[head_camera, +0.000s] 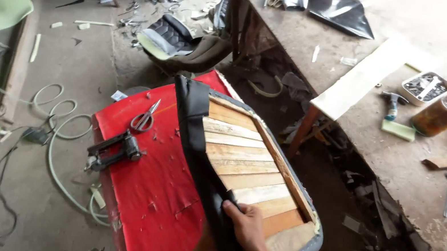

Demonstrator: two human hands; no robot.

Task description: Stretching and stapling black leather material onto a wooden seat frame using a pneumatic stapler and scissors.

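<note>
Red cloth covered the low stand (151,191) that carried a wooden seat frame (246,169), lying with its slats up. At the near corner of the frame the right hand (247,226) was closed on the black cover (198,139). The fingers curled over the cover's edge and pressed it against the last slats. The left hand was hidden behind the cover, so I cannot tell how it was; only a part of a forearm showed just below the right wrist.

The cover ran as a folded strip along the left side of the frame, from the hand up to the far corner. To my judgement, the work stood at pulling this cover over the frame's edge. Fixing it would call for a tight pull and a tool in the other hand.

Left of the frame, on the red cloth, lay a black staple gun (113,151), and a little farther a pair of scissors (145,118), both well apart from the hand. A pale hose (60,138) looped on the floor farther left. Beyond the frame a motorbike seat (182,45) rested on the ground. Right of the frame stood a workbench (403,160) with a hammer (392,104) and a jar (441,114).
</note>
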